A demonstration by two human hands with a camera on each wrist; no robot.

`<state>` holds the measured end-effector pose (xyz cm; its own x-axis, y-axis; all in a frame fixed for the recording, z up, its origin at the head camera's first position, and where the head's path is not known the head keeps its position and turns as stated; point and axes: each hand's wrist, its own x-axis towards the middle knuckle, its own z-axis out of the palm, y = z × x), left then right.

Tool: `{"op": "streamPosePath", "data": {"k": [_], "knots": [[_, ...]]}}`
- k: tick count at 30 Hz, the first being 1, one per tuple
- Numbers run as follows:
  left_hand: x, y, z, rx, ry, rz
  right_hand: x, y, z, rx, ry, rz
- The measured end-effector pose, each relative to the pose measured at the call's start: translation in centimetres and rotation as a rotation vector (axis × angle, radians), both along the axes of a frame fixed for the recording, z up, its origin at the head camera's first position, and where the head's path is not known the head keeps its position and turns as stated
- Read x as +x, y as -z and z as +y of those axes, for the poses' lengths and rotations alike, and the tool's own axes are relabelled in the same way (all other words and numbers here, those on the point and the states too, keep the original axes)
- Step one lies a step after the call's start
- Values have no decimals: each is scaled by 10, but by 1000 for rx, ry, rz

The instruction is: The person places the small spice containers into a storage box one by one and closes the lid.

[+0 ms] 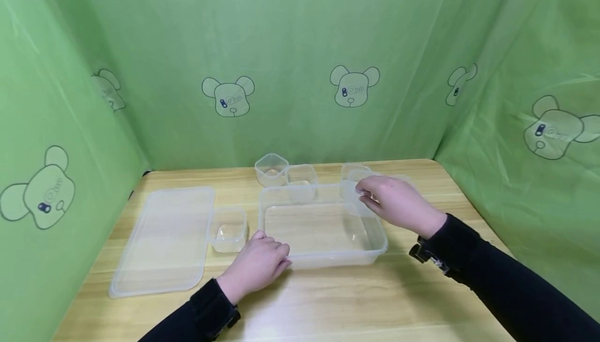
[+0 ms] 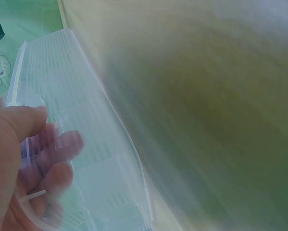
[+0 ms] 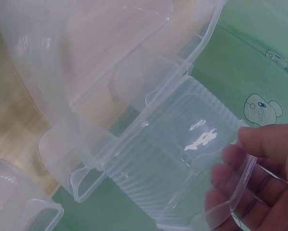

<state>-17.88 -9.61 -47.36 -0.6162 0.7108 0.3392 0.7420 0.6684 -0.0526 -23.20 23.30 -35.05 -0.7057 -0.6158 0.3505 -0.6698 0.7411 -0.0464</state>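
Note:
A large clear rectangular container (image 1: 328, 260) stands on the table, its top uncovered. My left hand (image 1: 258, 264) grips its front left corner; in the left wrist view, the fingers (image 2: 62, 147) show partly through the clear plastic. Over its back right corner, my right hand (image 1: 396, 201) pinches the rim of a small clear container (image 3: 182, 149) with ribbed sides. Thumb and fingers lie on opposite sides of that rim in the right wrist view. To the left of the large container is another small clear container (image 1: 228, 230).
A large flat clear lid (image 1: 164, 240) lies on the left of the table (image 1: 337, 305). Two more small clear containers, one (image 1: 272, 169) further left than the other (image 1: 301, 175), stand behind the large one. Green curtains (image 1: 290, 29) with printed bear heads enclose the back and sides.

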Motion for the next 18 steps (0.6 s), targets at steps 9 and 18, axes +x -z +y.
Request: {"op": "streamPosePath", "data": {"k": [9,18], "knots": [[1,-2,1,0,-2,-4,-3,13,-5,-9,-27,-30],[3,-2,1,-19,-11,-16,-3,28,-9,10,-20,-30]]}}
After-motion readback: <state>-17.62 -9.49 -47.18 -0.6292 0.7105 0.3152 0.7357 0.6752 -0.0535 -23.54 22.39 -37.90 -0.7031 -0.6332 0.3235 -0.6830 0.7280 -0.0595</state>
